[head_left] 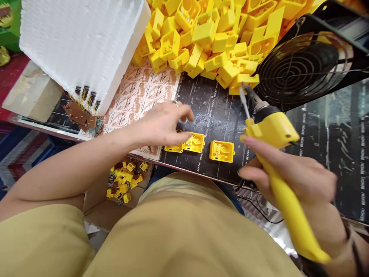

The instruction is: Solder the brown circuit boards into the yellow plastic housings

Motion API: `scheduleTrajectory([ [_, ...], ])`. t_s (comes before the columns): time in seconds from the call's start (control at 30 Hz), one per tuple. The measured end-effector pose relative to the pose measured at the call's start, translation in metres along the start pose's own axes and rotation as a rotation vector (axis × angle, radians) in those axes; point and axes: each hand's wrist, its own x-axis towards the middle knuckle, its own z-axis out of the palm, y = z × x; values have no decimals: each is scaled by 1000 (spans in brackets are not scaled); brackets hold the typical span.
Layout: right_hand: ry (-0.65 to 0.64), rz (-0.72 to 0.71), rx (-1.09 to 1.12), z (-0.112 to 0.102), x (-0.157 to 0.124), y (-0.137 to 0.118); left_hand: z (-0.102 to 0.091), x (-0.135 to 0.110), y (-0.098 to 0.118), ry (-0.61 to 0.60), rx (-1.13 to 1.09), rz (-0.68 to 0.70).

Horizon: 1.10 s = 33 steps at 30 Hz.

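My right hand (291,173) is wrapped round the yellow handle of a soldering iron (273,134), whose metal tip points up and away towards the yellow pile. My left hand (164,123) hovers over the black bench mat (219,111), fingers loosely curled, thumb touching a small yellow plastic housing (195,142). A flat yellow piece (173,148) lies beside that housing on the left. A second yellow housing (221,151) sits a little to the right, between my two hands.
A big pile of yellow plastic housings (213,34) fills the far side of the bench. A white foam block (80,42) stands far left, a black fan (302,65) at the right. A cardboard box (115,204) of yellow parts sits below the bench edge.
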Motion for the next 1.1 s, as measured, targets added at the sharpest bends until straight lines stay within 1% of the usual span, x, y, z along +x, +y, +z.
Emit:
scheduleTrajectory([
  [0.03, -29, -16, -13, 4, 3, 1, -5, -1, -3, 45, -27, -25],
  [0.07, -24, -42, -28, 10, 7, 2, -10, -1, -5, 75, -33, -52],
  [0.1, -11, -68, -33, 16, 10, 4, -13, 0, -7, 77, -18, -77],
  [0.13, 2, -90, -31, 24, 14, 5, -15, 2, -8, 52, 9, -98],
  [0.2, -11, -128, -17, 42, 21, 7, -16, 8, -8, -55, 65, -124],
  [0.27, -53, -166, 4, 59, 27, 7, -12, 16, -9, -194, 78, -123],
  [0.33, -91, -188, 18, 71, 32, 3, -7, 21, -10, -324, 8, -103],
  [0.37, -97, -187, 19, 74, 32, 1, -5, 21, -12, -371, -61, -95],
  [0.4, -92, -178, 14, 75, 32, -1, -2, 21, -14, -386, -143, -89],
  [0.43, -80, -162, 0, 75, 31, -3, 1, 18, -15, -359, -224, -80],
  [0.47, -69, -145, -21, 73, 30, -5, 4, 15, -16, -289, -288, -68],
  [0.5, -58, -131, -47, 72, 28, -7, 8, 11, -17, -195, -330, -48],
  [0.57, -36, -117, -98, 72, 25, -8, 16, 4, -18, 6, -358, 13],
  [0.6, -25, -115, -116, 73, 24, -7, 19, 0, -18, 90, -350, 48],
  [0.63, -14, -114, -126, 75, 24, -6, 23, -2, -17, 150, -330, 81],
  [0.7, 13, -105, -132, 80, 25, -3, 27, -4, -17, 206, -256, 140],
  [0.77, 38, -96, -125, 82, 26, 0, 27, -4, -15, 201, -156, 182],
  [0.83, 74, -93, -90, 76, 27, -1, 25, -4, -14, 155, -89, 206],
  [0.87, 99, -83, -64, 69, 27, -3, 23, -3, -13, 121, -74, 211],
  [0.97, 172, -55, 2, 36, 21, -10, 21, -3, -10, 34, -81, 200],
  [1.0, 165, -79, 16, 23, 16, -11, 21, -3, -10, 19, -92, 195],
  [1.07, 54, -96, 51, -3, 6, -11, 22, -4, -9, 13, -99, 190],
  [1.1, 3, -77, 45, -15, -1, -10, 23, -4, -9, 16, -92, 192],
])
